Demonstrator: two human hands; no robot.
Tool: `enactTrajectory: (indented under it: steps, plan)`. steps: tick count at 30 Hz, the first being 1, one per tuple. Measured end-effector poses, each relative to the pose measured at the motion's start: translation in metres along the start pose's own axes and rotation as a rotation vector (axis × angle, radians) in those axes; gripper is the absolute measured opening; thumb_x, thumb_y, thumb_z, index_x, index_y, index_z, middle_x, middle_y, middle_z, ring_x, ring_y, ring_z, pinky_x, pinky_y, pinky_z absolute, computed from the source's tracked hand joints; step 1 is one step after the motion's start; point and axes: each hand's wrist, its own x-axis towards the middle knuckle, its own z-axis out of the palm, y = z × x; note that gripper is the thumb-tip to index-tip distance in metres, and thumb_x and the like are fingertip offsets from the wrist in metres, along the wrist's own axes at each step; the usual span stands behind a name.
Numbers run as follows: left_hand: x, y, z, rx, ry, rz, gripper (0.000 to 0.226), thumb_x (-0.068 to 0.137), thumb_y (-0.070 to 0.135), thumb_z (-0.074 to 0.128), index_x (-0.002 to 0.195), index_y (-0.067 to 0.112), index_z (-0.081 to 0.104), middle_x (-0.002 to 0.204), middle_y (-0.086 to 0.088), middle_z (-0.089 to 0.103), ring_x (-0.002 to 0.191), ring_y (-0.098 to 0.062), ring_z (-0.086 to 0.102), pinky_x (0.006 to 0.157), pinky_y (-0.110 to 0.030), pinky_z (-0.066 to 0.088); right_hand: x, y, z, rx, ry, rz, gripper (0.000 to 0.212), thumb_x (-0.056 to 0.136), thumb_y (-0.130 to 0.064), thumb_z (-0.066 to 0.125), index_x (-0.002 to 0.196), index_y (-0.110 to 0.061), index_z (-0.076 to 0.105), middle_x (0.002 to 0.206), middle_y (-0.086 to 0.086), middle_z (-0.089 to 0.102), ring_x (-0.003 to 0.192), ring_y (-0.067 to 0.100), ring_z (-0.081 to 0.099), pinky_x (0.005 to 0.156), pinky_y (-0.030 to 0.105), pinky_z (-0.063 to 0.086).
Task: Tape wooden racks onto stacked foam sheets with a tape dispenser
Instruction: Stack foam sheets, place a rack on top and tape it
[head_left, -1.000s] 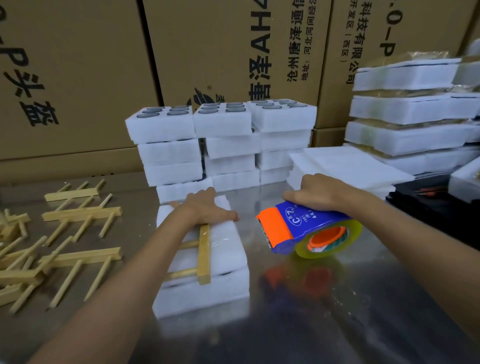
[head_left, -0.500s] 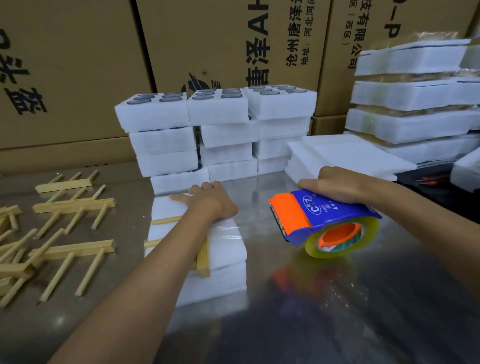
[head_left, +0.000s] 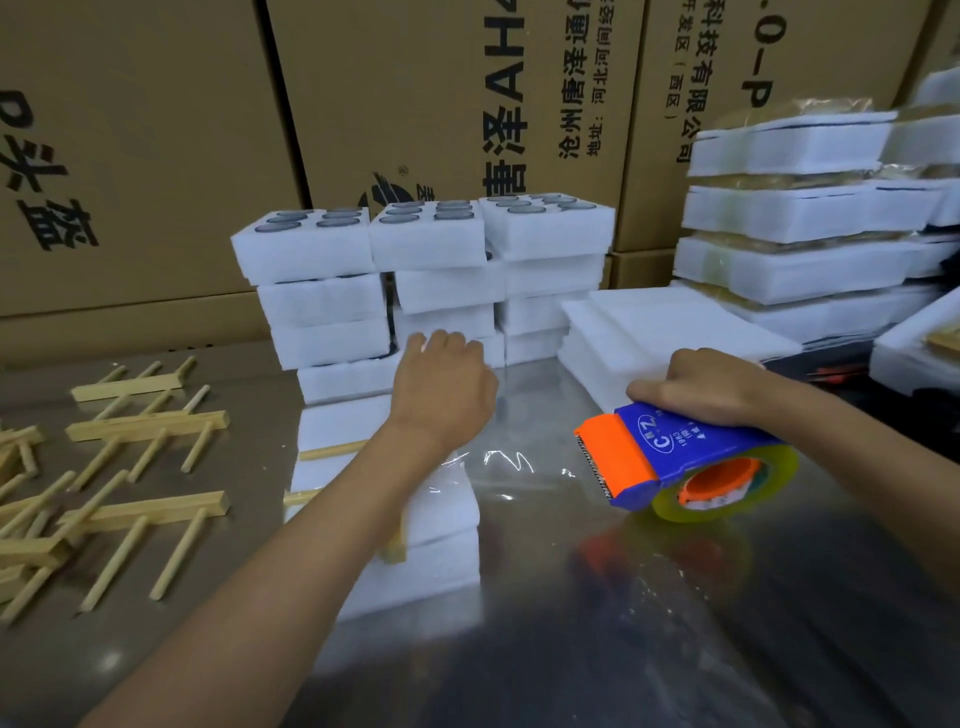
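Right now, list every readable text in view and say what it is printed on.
"AH", sideways: middle brown cardboard box.
"科技有限公司", sideways: right brown cardboard box.
"头盔", sideways: left brown cardboard box.
"C" and "Z": blue and orange tape dispenser.
The boxes' smaller address lines and the dispenser's small print: too blurred to read.

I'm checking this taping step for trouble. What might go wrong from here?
The clear tape stretched between the foam stack and the tape dispenser looks crinkled and may wrinkle or stick to itself. The left hand sits at the stack's far end, so the wooden rack might shift under the pull.
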Motion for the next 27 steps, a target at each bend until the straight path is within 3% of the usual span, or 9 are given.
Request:
enactTrajectory:
  steps: [1, 3, 5, 10, 15, 18, 22, 27]
  plan:
    - [-0.001, 0.007, -0.009, -0.195, -0.081, 0.022, 0.035, 0.098, 0.029, 0.036, 0.105, 0.010, 0.064, 0.109, -0.010, 0.066, 0.100, -0.031, 0.057, 0.092, -0.038, 0.039, 0.001, 0.000, 0.000, 0.000, 0.004, -0.002, 0.046, 0.085, -0.067, 0.047, 0.080, -0.022, 0.054, 0.078, -0.003, 0.060, 0.073, 0.014, 0.059, 0.057, 0.029, 0.034]
    - [-0.009, 0.024, -0.020, -0.672, -0.560, -0.020, 0.032, 0.095, 0.026, 0.039, 0.095, 0.008, 0.065, 0.087, -0.008, 0.071, 0.075, -0.027, 0.062, 0.074, -0.034, 0.046, 0.001, -0.002, 0.001, 0.000, -0.006, -0.003, 0.046, 0.084, -0.067, 0.048, 0.081, -0.022, 0.055, 0.079, -0.003, 0.061, 0.074, 0.015, 0.059, 0.058, 0.029, 0.036]
    - [-0.017, 0.033, -0.021, -0.804, -0.820, -0.032, 0.034, 0.097, 0.029, 0.038, 0.087, 0.011, 0.065, 0.070, -0.003, 0.069, 0.054, -0.020, 0.059, 0.060, -0.027, 0.043, 0.001, -0.003, 0.001, -0.011, -0.013, -0.003, 0.046, 0.083, -0.068, 0.048, 0.080, -0.022, 0.055, 0.079, -0.003, 0.061, 0.075, 0.015, 0.059, 0.059, 0.030, 0.037]
    - [-0.033, 0.017, -0.001, -0.986, -0.623, -0.034, 0.030, 0.092, 0.042, 0.061, 0.072, 0.020, 0.060, 0.054, 0.011, 0.053, 0.045, -0.004, 0.044, 0.045, -0.014, 0.035, 0.003, -0.009, 0.004, -0.090, 0.018, -0.017, 0.045, 0.082, -0.070, 0.046, 0.077, -0.025, 0.050, 0.078, -0.005, 0.056, 0.073, 0.013, 0.055, 0.057, 0.029, 0.033]
    - [-0.035, 0.013, 0.005, -1.098, -0.555, -0.021, 0.022, 0.084, 0.032, 0.075, 0.072, 0.019, 0.062, 0.050, 0.015, 0.050, 0.050, 0.000, 0.047, 0.043, -0.010, 0.033, 0.003, -0.023, 0.008, -0.180, 0.014, -0.016, 0.044, 0.082, -0.070, 0.045, 0.074, -0.027, 0.044, 0.076, -0.006, 0.051, 0.070, 0.011, 0.050, 0.055, 0.028, 0.031]
    - [-0.035, 0.013, 0.005, -1.094, -0.556, -0.002, 0.018, 0.084, 0.025, 0.074, 0.074, 0.016, 0.063, 0.052, 0.012, 0.050, 0.058, -0.008, 0.048, 0.050, -0.015, 0.037, 0.002, -0.034, 0.014, -0.274, 0.050, -0.026, 0.043, 0.082, -0.068, 0.045, 0.071, -0.026, 0.043, 0.073, -0.005, 0.049, 0.066, 0.010, 0.047, 0.054, 0.028, 0.028]
    - [-0.038, 0.016, 0.007, -1.077, -0.578, 0.077, 0.017, 0.084, 0.017, 0.075, 0.073, 0.012, 0.063, 0.048, 0.012, 0.044, 0.051, -0.007, 0.041, 0.066, -0.028, 0.041, 0.001, -0.049, 0.022, -0.368, 0.082, -0.031, 0.040, 0.082, -0.064, 0.046, 0.070, -0.025, 0.042, 0.071, -0.004, 0.049, 0.063, 0.012, 0.045, 0.060, 0.031, 0.031]
    - [-0.039, 0.016, 0.006, -1.090, -0.566, 0.099, 0.016, 0.085, 0.017, 0.073, 0.074, 0.012, 0.063, 0.046, 0.014, 0.040, 0.051, -0.007, 0.039, 0.064, -0.025, 0.038, -0.008, -0.047, 0.022, -0.365, 0.155, 0.008, 0.040, 0.084, -0.062, 0.045, 0.069, -0.024, 0.043, 0.069, -0.003, 0.049, 0.060, 0.013, 0.045, 0.060, 0.030, 0.032]
